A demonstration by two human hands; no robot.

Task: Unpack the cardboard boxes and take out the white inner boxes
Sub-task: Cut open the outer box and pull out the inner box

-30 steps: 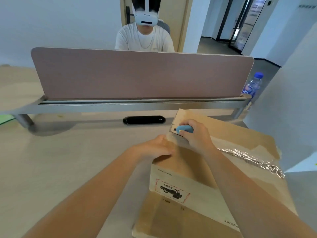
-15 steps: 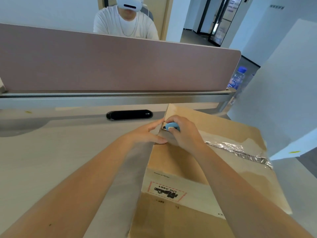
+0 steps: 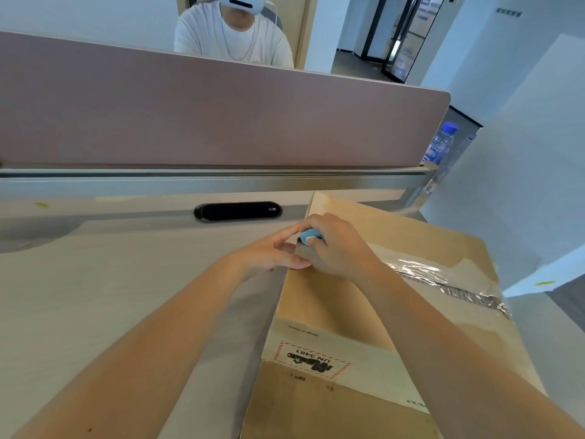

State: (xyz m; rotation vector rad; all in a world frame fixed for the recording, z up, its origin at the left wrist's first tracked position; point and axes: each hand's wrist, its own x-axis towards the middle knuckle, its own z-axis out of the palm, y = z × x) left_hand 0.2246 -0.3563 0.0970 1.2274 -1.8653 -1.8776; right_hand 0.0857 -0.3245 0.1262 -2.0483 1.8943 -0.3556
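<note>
Presently my right hand (image 3: 335,245) closes its grip round a small blue cutter (image 3: 311,237), held at the far left corner of the cardboard box (image 3: 364,312). My left hand (image 3: 269,255) rests beside it with fingers extended, fingertips touching the box's left edge just by the cutter; it grips nothing.

Position of box: on the worktop (image 3: 110,280), right of centre, directly under my right forearm. Its long axis runs from me toward the divider panel (image 3: 221,122), slightly angled to the right. Both hands sit at its far end; the right one is over the box, the left one comes in from the open side.

A strip of clear tape (image 3: 443,280) crosses the top toward the right edge, crumpled and apparently partly loose. The top looks closed; no white inner boxes visible.

Judgement: the next cut likely runs along the left edge, back toward me, so the blade would travel toward my left fingers. Move them clear first.

Room: open worktop to the left; the divider rail (image 3: 221,182) is near beyond the box; a water bottle (image 3: 441,144) stands well apart, far right.
</note>
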